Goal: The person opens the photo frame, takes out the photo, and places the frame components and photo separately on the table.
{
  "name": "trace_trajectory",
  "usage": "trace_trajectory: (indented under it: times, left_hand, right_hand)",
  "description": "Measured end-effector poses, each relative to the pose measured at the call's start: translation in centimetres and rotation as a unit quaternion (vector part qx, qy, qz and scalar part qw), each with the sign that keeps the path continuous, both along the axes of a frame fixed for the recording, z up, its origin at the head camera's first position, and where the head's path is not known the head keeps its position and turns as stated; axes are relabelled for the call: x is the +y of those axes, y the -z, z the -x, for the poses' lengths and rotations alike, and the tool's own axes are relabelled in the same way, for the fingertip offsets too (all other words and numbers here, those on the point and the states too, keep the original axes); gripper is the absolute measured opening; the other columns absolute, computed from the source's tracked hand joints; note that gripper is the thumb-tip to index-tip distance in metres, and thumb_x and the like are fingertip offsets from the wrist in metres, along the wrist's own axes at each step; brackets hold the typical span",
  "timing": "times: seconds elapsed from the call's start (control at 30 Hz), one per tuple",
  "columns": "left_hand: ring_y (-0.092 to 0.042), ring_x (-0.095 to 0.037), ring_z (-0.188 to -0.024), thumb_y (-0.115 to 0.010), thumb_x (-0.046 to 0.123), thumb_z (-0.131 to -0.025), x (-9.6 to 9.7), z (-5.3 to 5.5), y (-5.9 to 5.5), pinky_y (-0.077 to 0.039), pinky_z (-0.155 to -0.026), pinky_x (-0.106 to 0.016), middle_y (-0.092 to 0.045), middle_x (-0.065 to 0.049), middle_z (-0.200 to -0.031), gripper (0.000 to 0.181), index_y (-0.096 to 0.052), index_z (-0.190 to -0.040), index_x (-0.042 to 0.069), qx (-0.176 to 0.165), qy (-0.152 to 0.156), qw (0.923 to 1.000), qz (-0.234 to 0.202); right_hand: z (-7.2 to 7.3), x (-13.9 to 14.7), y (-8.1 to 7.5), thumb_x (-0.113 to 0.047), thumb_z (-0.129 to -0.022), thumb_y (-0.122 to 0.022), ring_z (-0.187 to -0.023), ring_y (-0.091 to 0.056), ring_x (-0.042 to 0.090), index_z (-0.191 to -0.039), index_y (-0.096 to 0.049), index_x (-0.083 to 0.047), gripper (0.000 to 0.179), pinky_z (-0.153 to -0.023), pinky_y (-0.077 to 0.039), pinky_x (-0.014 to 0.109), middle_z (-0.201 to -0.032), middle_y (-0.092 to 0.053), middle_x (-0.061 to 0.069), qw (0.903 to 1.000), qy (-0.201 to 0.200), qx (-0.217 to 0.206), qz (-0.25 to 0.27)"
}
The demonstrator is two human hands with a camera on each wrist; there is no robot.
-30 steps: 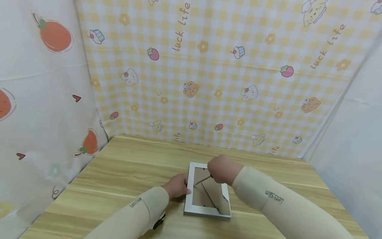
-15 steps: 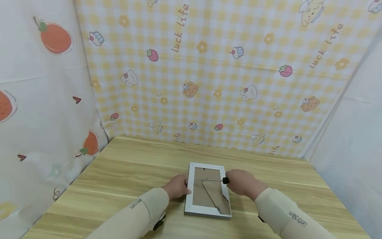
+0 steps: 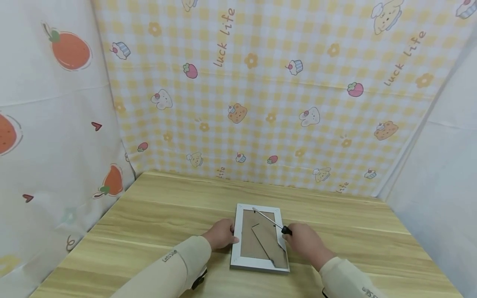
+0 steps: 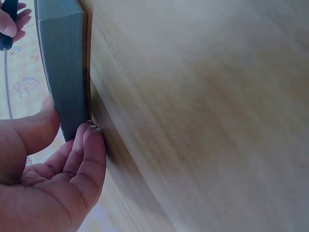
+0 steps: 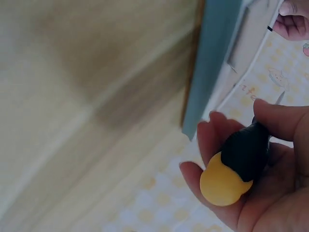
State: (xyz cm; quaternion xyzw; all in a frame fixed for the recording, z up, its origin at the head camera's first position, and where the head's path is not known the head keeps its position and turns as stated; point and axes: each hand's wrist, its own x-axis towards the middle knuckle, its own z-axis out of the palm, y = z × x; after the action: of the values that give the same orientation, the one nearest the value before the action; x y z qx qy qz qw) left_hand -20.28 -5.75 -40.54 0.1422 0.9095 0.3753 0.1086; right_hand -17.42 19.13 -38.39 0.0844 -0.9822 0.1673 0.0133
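Observation:
A white picture frame (image 3: 253,262) lies face down on the table, its brown backing board (image 3: 247,242) and flat stand leg (image 3: 270,240) facing up. My left hand (image 3: 221,234) grips the frame's left side; in the left wrist view the thumb presses the near face and the fingertips (image 4: 89,140) curl under the edge. My right hand (image 3: 303,242) holds a screwdriver by its black and yellow handle (image 5: 246,152). Its metal shaft (image 3: 269,218) slants across the frame, with the tip at a small black tab (image 3: 254,212) on the top inner edge.
The wood-grain table (image 3: 171,198) extends around the frame on all sides. A yellow checked cloth (image 3: 208,91) hangs behind it, and a white printed cloth (image 3: 56,136) hangs at the left. Another small dark tab (image 3: 274,226) sits on the frame's right inner edge.
My right hand moved from over the frame to its right side, then slightly down. The screwdriver tip swung from the left inner edge up to the top tab. The left hand stayed put.

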Motion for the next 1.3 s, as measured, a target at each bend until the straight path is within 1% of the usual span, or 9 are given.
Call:
trace_trajectory:
  times: [0.13,0.27,0.53,0.63,0.8,0.97,1.13,1.23,1.3]
  left_hand:
    - [-0.045,-0.017,-0.069,-0.074,0.003,-0.081,0.0,0.1,0.1,-0.04,-0.062,-0.029,-0.05,-0.004,-0.072,0.022,-0.053,-0.078,0.0,0.004,0.002,1.0,0.004]
    - [-0.046,-0.017,-0.069,-0.074,0.004,-0.082,0.1,0.1,0.2,-0.041,-0.063,-0.03,-0.052,-0.004,-0.073,0.02,-0.055,-0.079,0.0,-0.004,-0.002,1.0,0.006]
    - [-0.046,-0.017,-0.069,-0.073,0.003,-0.083,0.2,-0.3,0.1,-0.042,-0.063,-0.031,-0.052,-0.004,-0.072,0.019,-0.055,-0.077,0.001,-0.001,0.0,1.0,0.004]
    - [-0.044,-0.016,-0.067,-0.073,0.003,-0.083,0.2,-0.5,0.1,-0.04,-0.062,-0.03,-0.05,-0.003,-0.071,0.019,-0.055,-0.077,0.001,0.0,0.0,1.0,0.003]
    - [-0.043,-0.017,-0.065,-0.074,0.003,-0.082,0.1,-0.9,0.1,-0.04,-0.06,-0.03,-0.048,-0.004,-0.07,0.022,-0.053,-0.076,0.001,0.013,0.001,0.9999,0.007]
    - [-0.048,-0.017,-0.073,-0.073,0.004,-0.082,0.2,-1.2,0.4,-0.048,-0.071,-0.038,-0.059,-0.008,-0.082,0.017,-0.06,-0.088,-0.004,0.041,0.012,0.999,0.01]
    - [-0.044,-0.017,-0.067,-0.073,0.006,-0.082,0.4,-1.5,0.8,-0.046,-0.067,-0.036,-0.053,-0.006,-0.073,0.019,-0.057,-0.081,-0.004,0.068,0.011,0.9974,0.02]
    - [-0.043,-0.018,-0.064,-0.073,0.006,-0.083,0.5,-1.7,0.8,-0.045,-0.065,-0.035,-0.049,-0.006,-0.07,0.02,-0.056,-0.081,-0.005,0.061,0.005,0.9979,0.022]
    - [-0.044,-0.018,-0.065,-0.073,0.007,-0.083,0.6,-1.9,0.6,-0.047,-0.067,-0.037,-0.051,-0.007,-0.071,0.021,-0.058,-0.084,-0.007,0.062,0.003,0.9977,0.028]
  right_hand:
    - [0.0,0.0,0.7,-0.013,-0.089,-0.065,-0.053,-0.041,0.013,-0.065,-0.053,-0.008,0.027,-0.051,-0.035,0.028,-0.057,-0.044,-0.002,0.9993,0.027,-0.023,0.006]
    - [0.0,-0.2,1.2,-0.013,-0.089,-0.064,-0.051,-0.039,0.013,-0.06,-0.048,-0.01,0.033,-0.05,-0.032,0.027,-0.054,-0.039,-0.002,0.9986,0.035,-0.036,0.019]
    - [0.3,-0.7,1.8,-0.013,-0.089,-0.063,-0.052,-0.043,0.014,-0.062,-0.049,-0.009,0.03,-0.051,-0.035,0.027,-0.055,-0.044,0.0,0.999,0.039,-0.021,-0.001]
    - [0.5,-1.0,1.9,-0.013,-0.09,-0.062,-0.052,-0.044,0.014,-0.064,-0.051,-0.009,0.029,-0.05,-0.036,0.027,-0.057,-0.047,0.0,0.9986,0.046,-0.026,-0.005]
    - [0.9,-1.6,1.8,-0.014,-0.09,-0.064,-0.053,-0.045,0.014,-0.065,-0.051,-0.008,0.029,-0.051,-0.036,0.026,-0.057,-0.047,0.0,0.9984,0.046,-0.032,0.007]
    - [1.2,-1.7,1.8,-0.016,-0.089,-0.065,-0.054,-0.045,0.014,-0.062,-0.049,-0.009,0.032,-0.051,-0.037,0.027,-0.057,-0.046,0.0,0.9988,0.046,-0.018,-0.001]
    - [1.4,-1.7,1.8,-0.015,-0.089,-0.066,-0.054,-0.047,0.014,-0.063,-0.05,-0.009,0.03,-0.051,-0.039,0.027,-0.058,-0.048,0.0,0.999,0.042,-0.013,-0.006]
    - [1.5,-1.7,1.9,-0.014,-0.088,-0.067,-0.054,-0.046,0.014,-0.064,-0.051,-0.009,0.029,-0.05,-0.038,0.027,-0.058,-0.047,0.0,0.9992,0.037,-0.011,-0.009]
    - [1.6,-1.6,1.9,-0.014,-0.088,-0.068,-0.053,-0.046,0.013,-0.063,-0.05,-0.009,0.03,-0.049,-0.038,0.026,-0.057,-0.047,0.0,0.9994,0.032,-0.008,-0.01]
